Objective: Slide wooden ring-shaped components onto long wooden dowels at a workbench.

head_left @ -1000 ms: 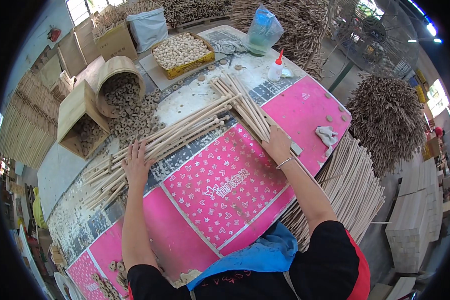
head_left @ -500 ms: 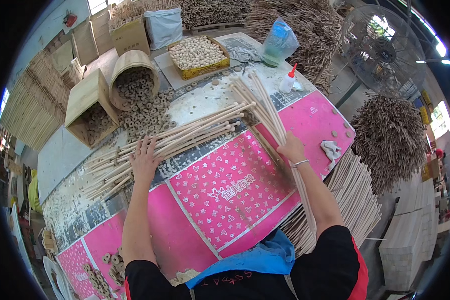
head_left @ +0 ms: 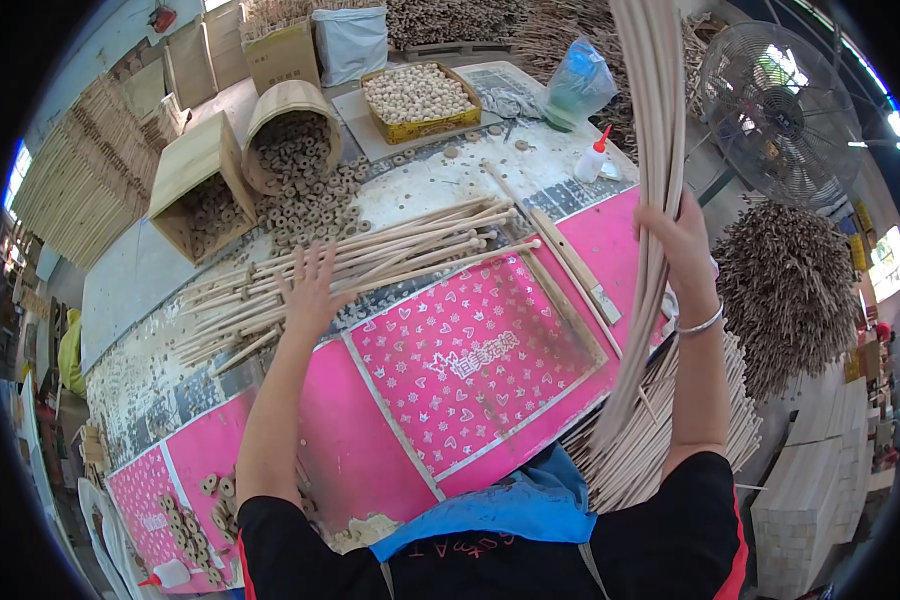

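Observation:
My right hand (head_left: 682, 245) grips a bundle of long, pale wooden sticks (head_left: 658, 120), held nearly upright at the table's right side and slightly blurred. On the left, my left hand (head_left: 310, 295) rests with fingers spread on a pile of wooden sticks with small ball ends (head_left: 400, 250). Some of those sticks carry small brown rings. One single stick (head_left: 582, 268) lies apart beside a flat wooden strip (head_left: 570, 262) on the pink mat (head_left: 470, 370).
A square wooden box (head_left: 195, 190) and a wooden tub (head_left: 290, 115) spill brown rings (head_left: 315, 205). Behind stand a yellow tray (head_left: 425, 125) of wooden balls and a red-capped white bottle (head_left: 590, 160). A fan (head_left: 780, 95) and stick stacks (head_left: 685, 420) flank the right side.
My right hand has lifted its bundle of sticks off the table, up and to the right. My left hand stays on the pile, its fingers more spread. A second red-capped bottle shows at lower left.

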The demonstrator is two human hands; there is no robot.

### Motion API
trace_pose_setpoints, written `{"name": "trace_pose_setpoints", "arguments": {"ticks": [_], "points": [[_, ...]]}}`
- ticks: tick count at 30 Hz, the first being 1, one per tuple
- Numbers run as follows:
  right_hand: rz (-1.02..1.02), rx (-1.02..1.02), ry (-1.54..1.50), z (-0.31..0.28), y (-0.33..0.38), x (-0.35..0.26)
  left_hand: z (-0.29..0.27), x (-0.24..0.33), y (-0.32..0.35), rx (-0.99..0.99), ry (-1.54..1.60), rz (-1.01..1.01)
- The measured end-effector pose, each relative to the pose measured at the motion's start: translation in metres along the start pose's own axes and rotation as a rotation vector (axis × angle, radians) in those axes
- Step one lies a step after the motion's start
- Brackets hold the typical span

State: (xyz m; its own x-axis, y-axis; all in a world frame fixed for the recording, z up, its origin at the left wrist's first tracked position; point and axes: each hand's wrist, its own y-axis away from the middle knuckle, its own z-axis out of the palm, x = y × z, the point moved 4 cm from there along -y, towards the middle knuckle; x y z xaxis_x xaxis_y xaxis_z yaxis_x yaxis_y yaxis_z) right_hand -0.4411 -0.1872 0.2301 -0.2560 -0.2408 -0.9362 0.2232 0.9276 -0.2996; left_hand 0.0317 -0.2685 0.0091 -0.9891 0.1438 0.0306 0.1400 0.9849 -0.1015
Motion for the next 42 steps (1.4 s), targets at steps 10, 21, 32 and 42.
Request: {"name": "trace_pose_setpoints", "arguments": {"ticks": [10,21,32,42], "points": [[-0.372,0.091,-0.302,0.105,0.027,-0.093,-0.155,0.161,0.066,0.036,1.108,0.61],[-0.265,0.182,-0.414,0.155,0.081,-0.055,-0.131,0.226,0.09,0.227,1.428,0.484],[0.237,-0.41,-0.679,0.173,0.174,-0.011,-0.167,0.092,0.137,0.269,0.522,0.445],[-0.429,-0.811,0.717,0.167,0.231,0.021,-0.048,-0.022,0.172,-0.474,0.07,0.397]]}}
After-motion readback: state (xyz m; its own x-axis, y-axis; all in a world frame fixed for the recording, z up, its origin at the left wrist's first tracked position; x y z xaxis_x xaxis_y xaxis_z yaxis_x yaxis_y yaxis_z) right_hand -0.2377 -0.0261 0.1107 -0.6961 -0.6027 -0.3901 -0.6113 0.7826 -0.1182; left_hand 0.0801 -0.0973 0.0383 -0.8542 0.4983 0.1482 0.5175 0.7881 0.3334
